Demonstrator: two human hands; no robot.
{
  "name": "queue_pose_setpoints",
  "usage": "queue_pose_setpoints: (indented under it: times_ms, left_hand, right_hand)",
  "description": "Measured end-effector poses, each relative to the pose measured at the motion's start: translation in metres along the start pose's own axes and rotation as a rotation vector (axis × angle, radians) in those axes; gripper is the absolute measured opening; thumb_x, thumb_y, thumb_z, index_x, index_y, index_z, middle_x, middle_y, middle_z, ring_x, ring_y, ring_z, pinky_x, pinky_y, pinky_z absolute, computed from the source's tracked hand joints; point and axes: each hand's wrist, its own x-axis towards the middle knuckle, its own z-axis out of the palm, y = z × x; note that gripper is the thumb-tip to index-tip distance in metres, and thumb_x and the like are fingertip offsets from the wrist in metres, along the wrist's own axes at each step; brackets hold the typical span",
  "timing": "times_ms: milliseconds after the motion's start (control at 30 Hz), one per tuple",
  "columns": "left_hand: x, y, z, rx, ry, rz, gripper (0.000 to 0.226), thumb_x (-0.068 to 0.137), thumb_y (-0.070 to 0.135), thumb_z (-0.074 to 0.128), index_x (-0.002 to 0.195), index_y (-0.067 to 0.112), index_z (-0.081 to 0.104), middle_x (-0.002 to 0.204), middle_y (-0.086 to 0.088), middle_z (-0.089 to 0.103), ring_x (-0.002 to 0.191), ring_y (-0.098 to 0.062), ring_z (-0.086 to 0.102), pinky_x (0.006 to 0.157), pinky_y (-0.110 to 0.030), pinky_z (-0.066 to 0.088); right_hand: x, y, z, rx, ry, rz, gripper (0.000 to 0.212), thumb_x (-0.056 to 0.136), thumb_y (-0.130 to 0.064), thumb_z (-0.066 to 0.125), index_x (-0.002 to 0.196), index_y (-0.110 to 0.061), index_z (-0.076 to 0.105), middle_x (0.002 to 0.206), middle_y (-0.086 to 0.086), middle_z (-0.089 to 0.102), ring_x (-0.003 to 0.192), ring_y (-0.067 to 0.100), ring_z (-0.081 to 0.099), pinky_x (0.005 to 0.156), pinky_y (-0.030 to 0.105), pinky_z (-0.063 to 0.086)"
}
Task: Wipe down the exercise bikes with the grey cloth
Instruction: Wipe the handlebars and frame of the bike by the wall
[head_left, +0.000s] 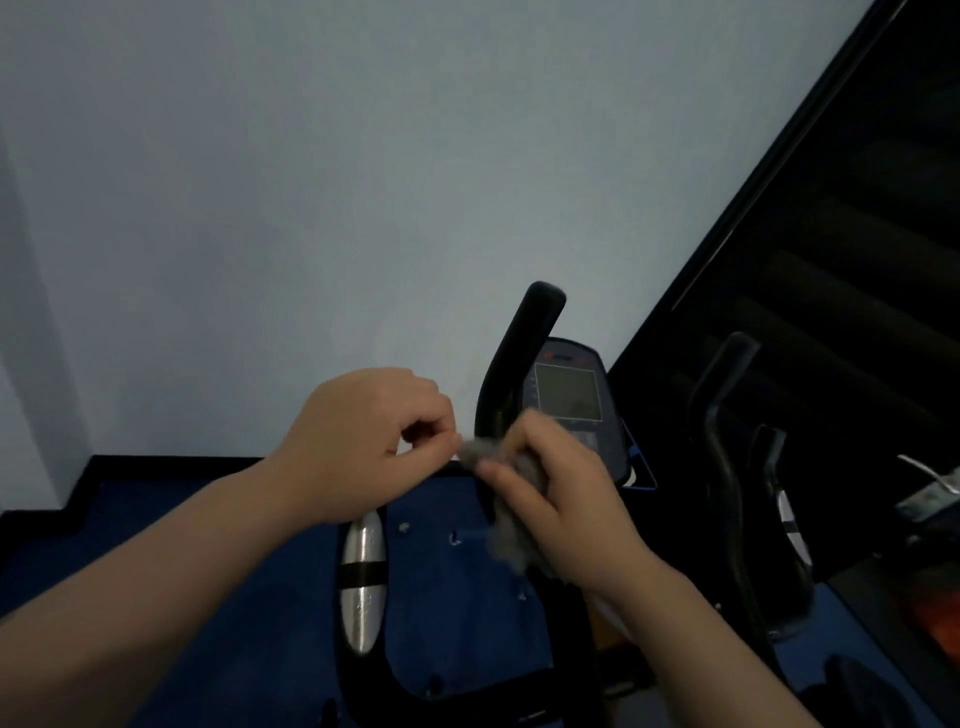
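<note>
Both hands hold the grey cloth (511, 499) above the bike's handlebar (511, 364): the left hand (363, 441) pinches one corner, the right hand (561, 499) grasps the bunched rest, apparently readying it for wiping.

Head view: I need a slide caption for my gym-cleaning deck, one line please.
Both hands, left hand and right hand, hold the grey cloth in front of the exercise bike's console.
</note>
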Motion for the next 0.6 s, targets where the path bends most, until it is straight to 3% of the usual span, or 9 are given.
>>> queue_pose_setpoints:
  times_ms: [67,133,367,500,600]
  left_hand:
    - [0.0,-0.001,0.0,0.008,0.003,-0.004,0.027,0.082,0.043,0.047,0.067,0.028,0.063,0.062,0.016,0.055,0.062,-0.002,0.051,0.056,-0.019,0.04]
    - [0.0,-0.003,-0.002,0.001,-0.015,-0.011,0.029,0.083,0.045,0.046,0.067,0.028,0.063,0.062,0.016,0.056,0.063,-0.003,0.052,0.056,-0.02,0.042]
    - [0.003,-0.008,-0.002,0.031,-0.027,-0.004,0.05,0.088,0.052,0.035,0.064,0.018,0.062,0.061,0.006,0.056,0.061,-0.009,0.051,0.057,-0.033,0.046]
    - [0.001,-0.005,0.006,-0.017,0.061,-0.046,0.05,0.091,0.051,0.034,0.063,0.018,0.06,0.06,0.007,0.054,0.06,-0.008,0.05,0.056,-0.033,0.046]
    - [0.001,-0.007,0.007,-0.028,0.071,-0.05,0.05,0.092,0.051,0.033,0.064,0.019,0.06,0.06,0.007,0.054,0.06,-0.008,0.05,0.056,-0.031,0.045]
  right_hand:
    - [0.031,-0.005,0.001,0.031,0.202,0.023,0.02,0.09,-0.037,0.057,0.079,-0.027,0.044,0.077,-0.01,0.049,0.071,0.006,0.051,0.061,0.022,0.041]
    - [0.047,-0.006,0.015,-0.013,0.29,0.018,0.021,0.09,-0.031,0.061,0.079,-0.023,0.046,0.082,-0.01,0.046,0.072,0.004,0.048,0.061,0.02,0.04]
    - [0.011,0.012,0.009,0.125,0.142,0.103,0.025,0.089,-0.029,0.064,0.072,-0.025,0.046,0.067,-0.011,0.048,0.064,0.002,0.047,0.06,0.018,0.037]
    - [0.06,-0.01,-0.002,0.081,0.582,0.063,0.022,0.088,-0.036,0.061,0.077,-0.036,0.042,0.074,-0.02,0.053,0.067,-0.005,0.05,0.06,0.005,0.036]
    - [0.072,-0.011,0.02,0.018,0.677,0.112,0.027,0.088,-0.037,0.062,0.079,-0.029,0.039,0.073,-0.017,0.049,0.068,-0.004,0.05,0.058,0.01,0.035]
